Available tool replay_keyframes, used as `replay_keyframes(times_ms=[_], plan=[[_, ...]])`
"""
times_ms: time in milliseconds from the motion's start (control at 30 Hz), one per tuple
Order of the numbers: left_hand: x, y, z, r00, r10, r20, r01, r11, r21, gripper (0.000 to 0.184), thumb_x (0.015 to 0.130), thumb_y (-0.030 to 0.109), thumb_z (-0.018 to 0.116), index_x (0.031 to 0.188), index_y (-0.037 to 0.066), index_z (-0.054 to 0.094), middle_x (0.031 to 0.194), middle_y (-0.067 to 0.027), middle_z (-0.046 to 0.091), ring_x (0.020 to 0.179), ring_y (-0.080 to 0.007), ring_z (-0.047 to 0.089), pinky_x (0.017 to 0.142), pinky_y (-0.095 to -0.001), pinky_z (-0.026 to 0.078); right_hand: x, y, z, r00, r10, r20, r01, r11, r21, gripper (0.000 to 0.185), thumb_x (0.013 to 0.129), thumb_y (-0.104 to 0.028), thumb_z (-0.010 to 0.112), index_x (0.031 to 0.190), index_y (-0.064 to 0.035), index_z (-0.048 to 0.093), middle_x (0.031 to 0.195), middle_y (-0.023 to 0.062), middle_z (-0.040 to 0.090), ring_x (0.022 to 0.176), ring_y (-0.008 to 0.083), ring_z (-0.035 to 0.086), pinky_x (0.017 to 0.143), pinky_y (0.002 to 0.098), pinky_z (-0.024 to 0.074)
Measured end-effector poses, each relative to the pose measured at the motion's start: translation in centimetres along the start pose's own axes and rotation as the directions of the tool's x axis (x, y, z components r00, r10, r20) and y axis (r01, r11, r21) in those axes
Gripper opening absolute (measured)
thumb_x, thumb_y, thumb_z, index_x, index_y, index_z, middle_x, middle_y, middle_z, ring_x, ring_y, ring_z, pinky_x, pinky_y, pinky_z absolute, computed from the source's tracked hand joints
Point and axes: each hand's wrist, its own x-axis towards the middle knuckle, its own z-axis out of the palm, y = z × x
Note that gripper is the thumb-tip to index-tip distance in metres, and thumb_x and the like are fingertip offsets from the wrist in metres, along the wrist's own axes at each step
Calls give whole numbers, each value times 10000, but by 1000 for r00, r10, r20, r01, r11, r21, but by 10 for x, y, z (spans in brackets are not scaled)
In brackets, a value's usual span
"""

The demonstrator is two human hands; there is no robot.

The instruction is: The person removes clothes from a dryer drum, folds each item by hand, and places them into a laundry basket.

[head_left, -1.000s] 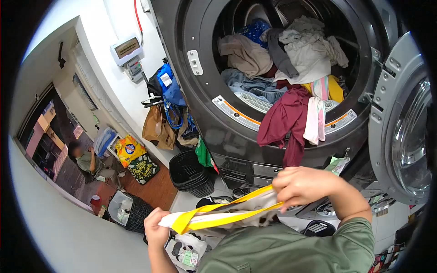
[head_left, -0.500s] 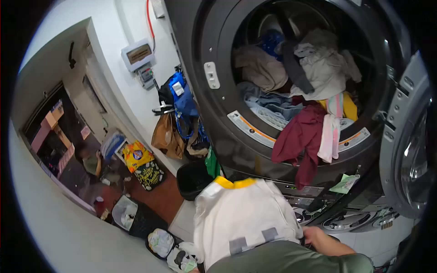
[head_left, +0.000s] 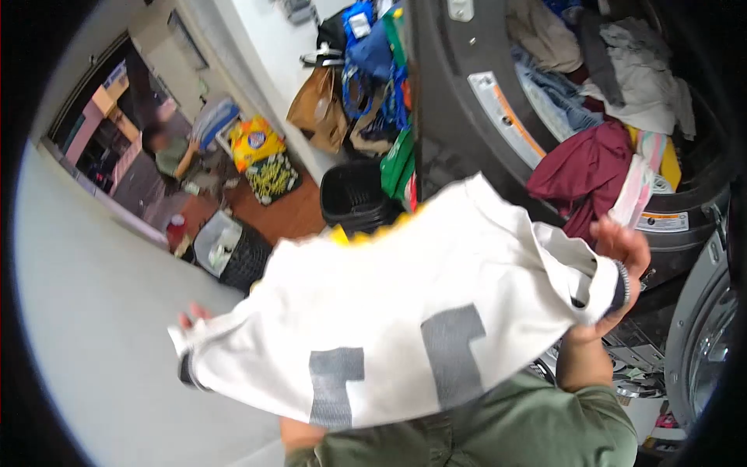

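Observation:
A white shirt [head_left: 389,311] with grey block shapes and a yellow collar edge is spread wide in front of my body. My right hand [head_left: 622,261] is at its right sleeve, fingers partly inside or behind the sleeve opening. At the opposite sleeve, only some fingertips of my left hand [head_left: 194,313] show; the cloth hides the rest. Beyond the shirt, the open dryer drum holds mixed laundry, with a maroon garment [head_left: 583,171] and a pink-and-white striped cloth [head_left: 634,191] hanging over its rim [head_left: 537,152].
The round dryer door [head_left: 692,342] hangs open at the right. Black stacked baskets [head_left: 354,191] and hanging bags [head_left: 319,109] are by the wall. A lined laundry basket [head_left: 241,261] stands at the left, and a person [head_left: 171,159] sits farther back near a doorway.
The shirt has gone from a stretched band between my hands to hanging down, and is now raised and spread wide. The view has shifted, moving the dryer toward the upper right.

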Motion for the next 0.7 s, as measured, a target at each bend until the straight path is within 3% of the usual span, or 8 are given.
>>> replay_keyframes(times_ms=[100,267,333,400,533,600,667,700], plan=[[0,-82,42,781,-567,262,613,616,-495,674,946,428,520,1426,-21,368,1409,-195,445,1294,-280,454,1116,-380,348,46,-8,67,979,7,205,-63,961,268,531,751,-157,678,1227,-55,468,1426,251,378,1341,374,416,1083,452,378],[-35,-150,42,584,-610,535,599,-121,-792,822,916,614,471,1437,-12,366,1447,-187,420,1334,-279,418,1139,-375,318,47,50,186,816,46,576,59,985,-161,220,759,-8,639,971,-24,587,1022,107,623,1018,207,605,894,327,451],[-55,-140,21,592,-593,546,587,-147,-796,885,904,689,452,1442,-8,366,1462,-184,410,1350,-279,404,1149,-373,306,41,64,184,806,307,506,-323,945,-59,244,740,-7,645,972,-58,590,918,109,605,918,185,608,834,295,461],[-106,-103,-15,449,-806,386,806,178,-564,892,864,673,533,1441,10,381,1422,-156,473,1293,-281,472,1095,-408,374,30,78,169,770,420,481,-497,867,39,259,738,-8,699,967,-55,587,881,70,594,830,111,576,754,252,463],[-96,-20,-39,-281,-910,305,926,-173,336,1013,757,526,786,1482,9,303,1523,-156,353,1389,-301,369,1131,-496,305,-5,98,122,427,511,746,-901,314,300,423,691,121,685,1067,-20,548,1020,24,621,902,127,620,785,271,503],[-143,-29,-67,-149,-939,309,951,-222,-216,967,780,485,780,1481,11,311,1517,-145,364,1386,-294,372,1130,-480,301,-46,123,118,398,567,721,-870,-16,493,697,816,-112,730,1405,-73,359,1236,106,576,1136,203,585,959,346,491],[-172,-33,-72,45,-916,399,732,-241,-637,924,793,426,784,1475,7,323,1451,-128,456,1326,-273,458,1097,-419,360,-134,153,97,66,611,789,-921,-268,284,920,822,-311,766,1526,-96,214,1481,109,389,1371,214,376,1126,403,321],[-210,-31,-82,-73,-940,332,963,-154,-223,869,800,396,787,1449,2,365,1405,-126,503,1277,-261,504,1068,-394,394,-176,158,80,-172,525,834,-895,-437,90,942,824,-319,768,1532,-57,206,1545,94,323,1415,200,314,1163,402,257]])
